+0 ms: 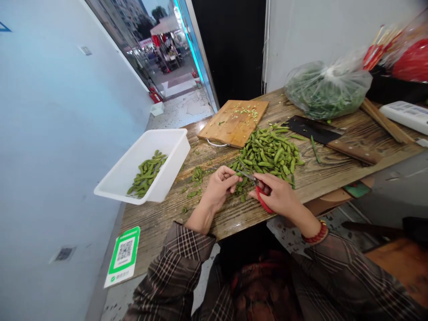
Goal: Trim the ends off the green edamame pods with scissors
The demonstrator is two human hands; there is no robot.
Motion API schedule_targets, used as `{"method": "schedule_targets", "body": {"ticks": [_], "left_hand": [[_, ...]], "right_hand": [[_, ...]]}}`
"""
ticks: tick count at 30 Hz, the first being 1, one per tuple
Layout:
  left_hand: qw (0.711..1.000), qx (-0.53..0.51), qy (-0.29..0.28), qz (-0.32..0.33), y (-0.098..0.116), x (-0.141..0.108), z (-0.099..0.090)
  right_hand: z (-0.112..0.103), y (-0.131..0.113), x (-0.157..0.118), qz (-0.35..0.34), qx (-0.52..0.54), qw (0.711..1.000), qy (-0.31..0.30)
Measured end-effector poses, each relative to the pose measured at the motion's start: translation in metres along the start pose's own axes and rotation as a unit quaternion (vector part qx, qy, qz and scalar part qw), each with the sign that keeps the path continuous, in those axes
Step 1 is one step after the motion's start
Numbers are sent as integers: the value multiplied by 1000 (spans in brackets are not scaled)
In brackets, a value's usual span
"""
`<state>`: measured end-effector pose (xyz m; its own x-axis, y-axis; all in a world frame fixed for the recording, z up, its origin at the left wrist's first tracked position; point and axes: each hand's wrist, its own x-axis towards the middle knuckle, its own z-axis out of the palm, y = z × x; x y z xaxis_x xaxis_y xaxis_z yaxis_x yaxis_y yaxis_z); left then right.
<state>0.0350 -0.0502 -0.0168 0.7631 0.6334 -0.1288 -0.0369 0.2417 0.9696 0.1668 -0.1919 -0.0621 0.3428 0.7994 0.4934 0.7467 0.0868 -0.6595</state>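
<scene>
My right hand (pixel 279 194) grips a pair of scissors (pixel 263 201) with red handles. Their blades are apart and point left toward my left hand (pixel 217 189). The fingers of that hand are pinched together around a green edamame pod (pixel 239 174), of which only a small bit shows. Just beyond both hands lies a heap of edamame pods (pixel 272 151). Snipped pod ends (pixel 198 174) are scattered to the left of it on the wooden table (pixel 160 223). Farther left, a white plastic tub (pixel 172 171) holds a smaller lot of pods (pixel 147 174).
A cutting board (pixel 227 122) with green bits stands behind the heap. To its right lie a cleaver (pixel 310 129) and a tied clear bag of greens (pixel 329 91). A green QR-code card (pixel 123 254) is at the table's left corner. An open doorway (pixel 177 67) shows a street.
</scene>
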Motion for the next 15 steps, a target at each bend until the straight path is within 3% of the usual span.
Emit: {"method": "schedule_targets", "body": {"ticks": [6, 15], "left_hand": [[999, 24, -42, -8, -4, -2, 2], [1000, 2, 28, -11, 0, 2, -2]], "right_hand": [[1, 5, -2, -12, -15, 1000, 7], [-1, 4, -3, -24, -37, 998, -41]]}}
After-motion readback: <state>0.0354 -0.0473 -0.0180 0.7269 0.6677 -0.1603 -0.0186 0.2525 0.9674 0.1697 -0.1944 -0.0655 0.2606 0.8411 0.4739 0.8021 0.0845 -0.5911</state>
